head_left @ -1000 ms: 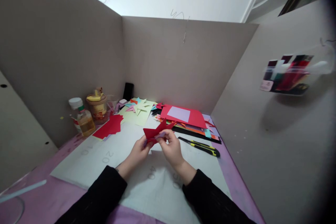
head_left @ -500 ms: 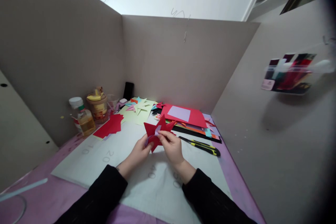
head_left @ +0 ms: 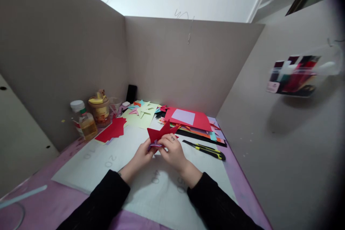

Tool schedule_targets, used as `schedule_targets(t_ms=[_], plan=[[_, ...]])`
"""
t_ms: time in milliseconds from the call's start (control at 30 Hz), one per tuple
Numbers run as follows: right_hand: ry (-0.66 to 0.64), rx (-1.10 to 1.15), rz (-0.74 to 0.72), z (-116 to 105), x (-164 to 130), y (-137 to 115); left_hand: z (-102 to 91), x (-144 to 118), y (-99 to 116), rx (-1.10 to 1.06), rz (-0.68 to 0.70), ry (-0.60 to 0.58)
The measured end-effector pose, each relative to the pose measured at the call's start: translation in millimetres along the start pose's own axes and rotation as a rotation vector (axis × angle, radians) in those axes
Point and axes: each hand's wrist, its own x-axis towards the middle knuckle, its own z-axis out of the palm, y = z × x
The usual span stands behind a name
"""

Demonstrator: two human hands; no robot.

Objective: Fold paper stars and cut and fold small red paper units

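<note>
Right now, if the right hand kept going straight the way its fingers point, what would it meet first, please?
The right hand points up and left into the red paper star it already pinches. Beyond that, probably the pale green sheet with cut-outs, though depth is hard to judge.

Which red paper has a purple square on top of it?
The big flat red sheet at the back, on the paper pile. The red star in the hands and the loose red pieces by the bottle have none.

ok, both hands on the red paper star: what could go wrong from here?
1. The red folded paper star is pinched between left hand and right hand above the mat; its thin points could crease or tear.
2. The black-and-yellow utility knife lies close beside the right hand; a sideways move might brush it.
</note>
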Motion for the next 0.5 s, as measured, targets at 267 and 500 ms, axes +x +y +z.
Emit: schedule_targets(t_ms=[267, 500], plan=[[-0.132, -0.055, -0.098, -13, 6, -4, -0.2, 0, 4, -0.040, 0.009, -0.035], [-0.042, -0.034, 0.008, -10, 6, -4, 1.0, 3, 11, -0.177, -0.086, -0.052]])
